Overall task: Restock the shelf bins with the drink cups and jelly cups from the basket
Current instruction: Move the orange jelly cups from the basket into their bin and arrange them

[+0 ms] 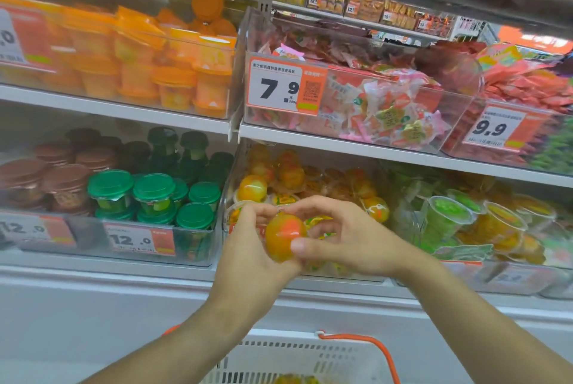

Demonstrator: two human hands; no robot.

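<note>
Head view: jelly cup [283, 236] apparently pinched between both hands' grip.

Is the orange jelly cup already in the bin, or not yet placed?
Not placed: the jelly cup is held between the left hand and right hand, in front of the bin.

**Two hands hold a jelly cup at the shelf**

Both hands meet in front of a clear bin [231, 197] on the lower shelf [403, 159]. The left hand [251, 247] and the right hand [344, 235] hold one round orange jelly cup [280, 236] between them. The right thumb presses on its side. The bin behind holds more cups like it. To the left stand green-lid cups [153, 190] and brown-lid cups [66, 180]. A white basket [297, 359] with an orange handle [381, 349] sits below the arms.
</note>
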